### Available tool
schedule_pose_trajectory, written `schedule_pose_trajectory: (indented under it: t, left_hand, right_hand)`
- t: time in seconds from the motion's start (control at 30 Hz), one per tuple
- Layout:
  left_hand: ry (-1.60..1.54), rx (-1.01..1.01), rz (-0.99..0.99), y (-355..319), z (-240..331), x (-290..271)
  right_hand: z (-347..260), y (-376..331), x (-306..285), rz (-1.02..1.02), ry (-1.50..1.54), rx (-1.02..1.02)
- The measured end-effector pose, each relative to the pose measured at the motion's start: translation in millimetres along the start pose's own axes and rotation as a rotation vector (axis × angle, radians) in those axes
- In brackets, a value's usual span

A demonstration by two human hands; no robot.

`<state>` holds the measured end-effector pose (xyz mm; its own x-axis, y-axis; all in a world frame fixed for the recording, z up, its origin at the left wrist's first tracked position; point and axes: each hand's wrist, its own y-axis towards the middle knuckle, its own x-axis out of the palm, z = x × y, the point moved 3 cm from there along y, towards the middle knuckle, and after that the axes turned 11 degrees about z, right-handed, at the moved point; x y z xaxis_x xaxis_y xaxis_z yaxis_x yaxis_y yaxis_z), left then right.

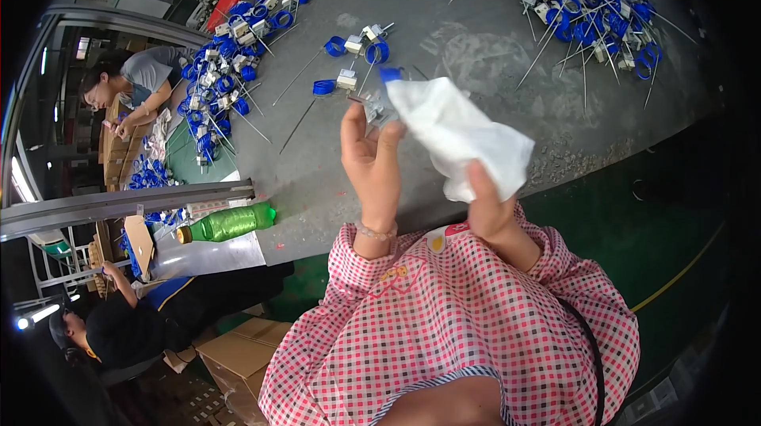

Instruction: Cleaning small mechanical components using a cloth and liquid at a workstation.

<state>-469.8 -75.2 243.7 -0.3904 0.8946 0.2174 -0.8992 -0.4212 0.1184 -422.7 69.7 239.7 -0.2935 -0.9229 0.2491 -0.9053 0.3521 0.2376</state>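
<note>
My left hand [371, 164] is raised over the grey table, its thumb and fingers closed on a small silvery metal part [379, 109]. My right hand [493, 208] grips the lower end of a crumpled white cloth or soft bag [464, 129]; which of the two I cannot tell. The white piece slants up to the left, and its far end comes close to the metal part. A blue bit [389, 75] shows at that end, blurred. Just beyond my left hand lie a few loose parts with blue coils [376, 52], white blocks and thin metal rods.
A large heap of blue-coiled parts [583, 18] lies at the far right, another pile [226, 81] at the left. A green bottle [234, 223] rests on its side near a metal rail [135, 208]. Two other people [154, 73] work at the left. Cardboard boxes [246, 351] stand below.
</note>
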Motion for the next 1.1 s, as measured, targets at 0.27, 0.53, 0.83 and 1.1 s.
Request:
schedule_pose_trajectory:
  t: [0.27, 0.53, 0.83, 1.1]
  left_hand:
    - [0.400, 0.425, -0.164, 13.8, 9.0, 7.7]
    - [0.670, 0.522, -0.213, 6.6, 22.3, 12.0]
    - [0.677, 0.509, -0.228, -2.0, 26.5, 22.2]
    - [0.769, 0.464, -0.168, 10.2, 16.5, 16.1]
  right_hand:
    - [19.0, 35.2, -20.6, 0.411, 0.400, 0.176]
    - [11.1, 48.0, -14.4, 0.350, 0.188, 0.104]
    - [-6.2, 51.1, 31.5, -0.167, -0.371, -0.588]
    - [6.1, 33.2, 31.6, -0.186, -0.403, -0.489]
